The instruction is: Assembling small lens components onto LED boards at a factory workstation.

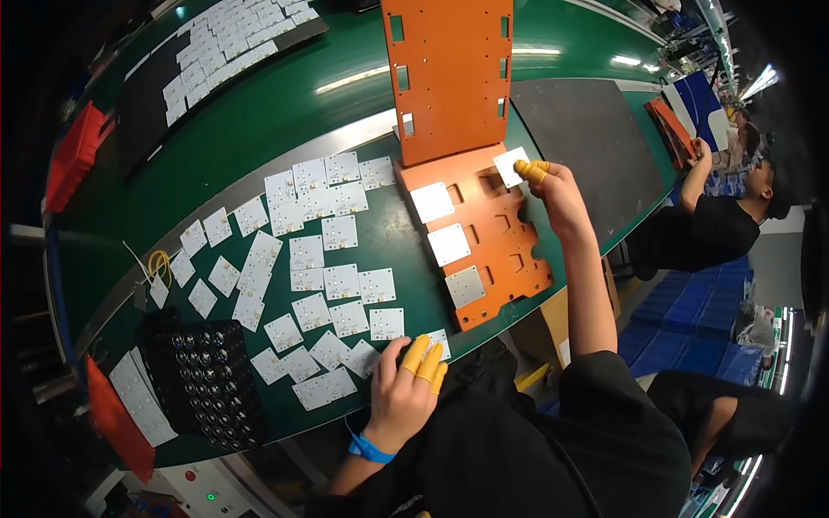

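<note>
Bright overhead light glares off the green conveyor belt (285, 95); fisheye edges darken, bend.

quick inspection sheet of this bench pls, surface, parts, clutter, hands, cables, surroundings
surface: green bench top with a metal strip running across it
job's things: orange jig plate carrying three white square boards; a fourth white board at its top corner; an orange panel stands upright behind it
clutter: loose white boards scattered left of the jig; black lens tray; red bins
grippers: right hand pinches the fourth board; left hand rests on boards at the near edge; yellow finger cots on both
cables: yellow wire loop
surroundings: another person at the next station; blue crates
</note>
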{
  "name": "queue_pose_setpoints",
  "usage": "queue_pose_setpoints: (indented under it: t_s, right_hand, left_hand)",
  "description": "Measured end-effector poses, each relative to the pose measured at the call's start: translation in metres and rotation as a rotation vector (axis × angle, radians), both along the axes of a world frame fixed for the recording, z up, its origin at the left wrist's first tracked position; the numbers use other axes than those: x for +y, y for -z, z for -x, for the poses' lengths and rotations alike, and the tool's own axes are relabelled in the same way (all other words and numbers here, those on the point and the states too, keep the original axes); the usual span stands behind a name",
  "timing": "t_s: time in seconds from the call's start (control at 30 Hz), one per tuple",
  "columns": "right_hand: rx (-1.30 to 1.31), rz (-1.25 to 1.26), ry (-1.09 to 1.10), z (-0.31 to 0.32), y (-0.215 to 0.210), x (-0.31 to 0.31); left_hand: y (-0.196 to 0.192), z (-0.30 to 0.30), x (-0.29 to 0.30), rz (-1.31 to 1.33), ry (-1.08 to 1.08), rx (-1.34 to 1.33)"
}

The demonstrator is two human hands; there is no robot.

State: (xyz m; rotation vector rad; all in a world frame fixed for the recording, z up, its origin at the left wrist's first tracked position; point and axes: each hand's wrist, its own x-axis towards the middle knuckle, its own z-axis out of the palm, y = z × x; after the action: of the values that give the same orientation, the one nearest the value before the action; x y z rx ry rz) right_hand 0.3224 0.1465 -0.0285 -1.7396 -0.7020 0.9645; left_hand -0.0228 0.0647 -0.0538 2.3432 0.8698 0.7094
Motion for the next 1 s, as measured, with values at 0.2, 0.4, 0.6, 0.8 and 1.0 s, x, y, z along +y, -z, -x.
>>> queue_pose_setpoints:
  t_s: [0.2,0.4,0.6,0.8,1.0]
  right_hand:
    - [-0.102,0.158,-0.047,-0.016,0.015,0.001]
    - [-0.105,0.192,0.065,-0.002,0.027,-0.005]
    - [-0.065,0.264,0.104,0.016,0.018,-0.004]
    - [-0.215,0.194,0.100,0.015,0.031,-0.003]
    - [-0.795,0.158,0.031,0.002,0.039,-0.002]
  left_hand:
    - [0.017,0.004,-0.023,-0.191,0.083,0.423]
    - [0.025,0.006,-0.021,-0.285,0.102,0.292]
    - [0.018,0.012,-0.020,-0.228,0.064,0.098]
    - [0.010,0.018,-0.022,-0.090,-0.035,-0.044]
    - [-0.007,0.027,-0.017,0.401,-0.065,-0.434]
